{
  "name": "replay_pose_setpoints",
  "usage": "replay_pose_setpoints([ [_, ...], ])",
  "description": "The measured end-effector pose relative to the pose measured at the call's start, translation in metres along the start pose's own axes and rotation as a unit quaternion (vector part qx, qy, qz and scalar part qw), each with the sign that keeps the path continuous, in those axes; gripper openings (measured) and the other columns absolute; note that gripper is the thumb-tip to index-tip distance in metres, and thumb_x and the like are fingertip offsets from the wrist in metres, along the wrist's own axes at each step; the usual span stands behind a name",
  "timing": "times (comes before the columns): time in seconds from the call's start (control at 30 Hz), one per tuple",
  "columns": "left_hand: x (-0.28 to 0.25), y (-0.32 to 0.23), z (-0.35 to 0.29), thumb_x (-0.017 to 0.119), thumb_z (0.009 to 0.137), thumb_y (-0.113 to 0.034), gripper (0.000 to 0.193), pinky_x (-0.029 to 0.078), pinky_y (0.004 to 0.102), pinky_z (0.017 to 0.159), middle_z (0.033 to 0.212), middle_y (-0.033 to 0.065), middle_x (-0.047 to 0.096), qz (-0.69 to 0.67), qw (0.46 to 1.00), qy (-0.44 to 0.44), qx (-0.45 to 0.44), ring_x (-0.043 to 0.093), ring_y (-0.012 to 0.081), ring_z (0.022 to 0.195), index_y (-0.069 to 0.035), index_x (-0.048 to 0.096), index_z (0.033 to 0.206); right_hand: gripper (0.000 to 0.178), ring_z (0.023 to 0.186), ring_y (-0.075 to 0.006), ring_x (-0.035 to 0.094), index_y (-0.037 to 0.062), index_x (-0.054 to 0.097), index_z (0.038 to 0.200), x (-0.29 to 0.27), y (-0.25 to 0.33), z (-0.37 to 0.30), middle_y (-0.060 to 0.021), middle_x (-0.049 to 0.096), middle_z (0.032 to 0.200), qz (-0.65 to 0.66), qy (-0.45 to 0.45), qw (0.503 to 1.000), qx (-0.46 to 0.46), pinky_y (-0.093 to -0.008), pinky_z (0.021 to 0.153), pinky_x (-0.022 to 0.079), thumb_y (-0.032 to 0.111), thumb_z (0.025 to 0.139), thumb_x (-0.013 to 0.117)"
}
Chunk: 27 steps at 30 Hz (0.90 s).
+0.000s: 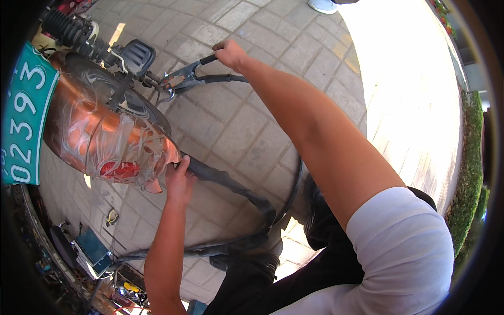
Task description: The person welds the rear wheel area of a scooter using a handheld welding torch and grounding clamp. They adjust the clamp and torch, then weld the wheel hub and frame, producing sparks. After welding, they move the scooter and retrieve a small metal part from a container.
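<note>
Hands apart. Right hand (pixel 229 54), upper middle, wrapped round handle of big clamp (pixel 182 79), maybe to work it. Clamp near pedal (pixel 139 56), upper left. Left hand (pixel 180 182) at taped orange fender (pixel 97 128), maybe steadying; cannot tell grip.

Left of the green hedge (pixel 472 157) lies glaring sunlit ground (pixel 409 126), then shaded grey brick paving (pixel 257 131) farther left.

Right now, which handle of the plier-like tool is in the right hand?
The upper black handle of the plier-like tool: the right hand grips its end, while the lower handle lies apart from that hand.
</note>
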<state>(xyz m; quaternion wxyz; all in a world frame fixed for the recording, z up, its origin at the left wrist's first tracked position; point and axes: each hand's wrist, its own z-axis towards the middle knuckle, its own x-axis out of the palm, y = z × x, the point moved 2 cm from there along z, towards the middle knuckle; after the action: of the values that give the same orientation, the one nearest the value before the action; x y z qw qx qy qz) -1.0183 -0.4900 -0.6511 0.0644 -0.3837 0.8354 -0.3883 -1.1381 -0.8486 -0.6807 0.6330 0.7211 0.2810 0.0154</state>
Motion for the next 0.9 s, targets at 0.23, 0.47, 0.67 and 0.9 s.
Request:
replay_pose_setpoints([
  [0.23,-0.004,0.001,-0.002,0.069,0.092,-0.019,0.031,0.052,0.0391,0.078,0.103,0.0032,0.062,-0.011,1.0,0.003,0.007,0.063,0.0204,0.094,-0.012,0.051,0.116,0.045,0.106,-0.0283,0.063,-0.0042,0.065,0.119,0.007,-0.018,0.009,-0.0197,0.068,0.112,0.024,0.004,0.998,0.061,-0.0337,0.092,0.047,0.017,0.078,0.064],
  [0.47,0.005,0.007,0.001,0.069,0.092,-0.021,0.032,0.052,0.0392,0.08,0.106,0.003,0.061,-0.001,1.0,-0.003,0.004,0.063,0.02,0.095,-0.012,0.051,0.117,0.049,0.109,-0.0364,0.059,-0.0008,0.063,0.121,-0.01,-0.019,-0.003,-0.0216,0.065,0.115,-0.204,-0.127,0.971,0.012,-0.0411,0.095,0.047,0.024,0.078,0.064],
  [0.67,0.001,0.011,0.0,0.066,0.094,-0.019,0.042,0.051,0.037,0.076,0.113,0.0027,0.057,-0.035,0.999,0.024,-0.011,0.059,0.0182,0.098,-0.014,0.046,0.13,0.06,0.093,-0.0364,0.065,0.0019,0.058,0.108,0.057,0.016,-0.176,-0.0179,0.064,0.096,-0.397,0.26,0.828,-0.298,-0.0479,0.078,0.052,0.055,0.082,0.064],
  [0.9,-0.008,0.02,0.013,0.049,0.102,-0.027,0.035,0.044,0.0344,0.095,0.127,0.0074,0.057,-0.064,0.993,0.092,-0.031,0.053,0.0205,0.115,-0.008,0.051,0.132,0.065,0.095,-0.0391,0.067,-0.0055,0.04,0.129,0.114,0.014,-0.242,-0.0234,0.067,0.1,-0.277,0.359,0.883,-0.123,-0.0456,0.08,0.054,0.031,0.083,0.069],
])
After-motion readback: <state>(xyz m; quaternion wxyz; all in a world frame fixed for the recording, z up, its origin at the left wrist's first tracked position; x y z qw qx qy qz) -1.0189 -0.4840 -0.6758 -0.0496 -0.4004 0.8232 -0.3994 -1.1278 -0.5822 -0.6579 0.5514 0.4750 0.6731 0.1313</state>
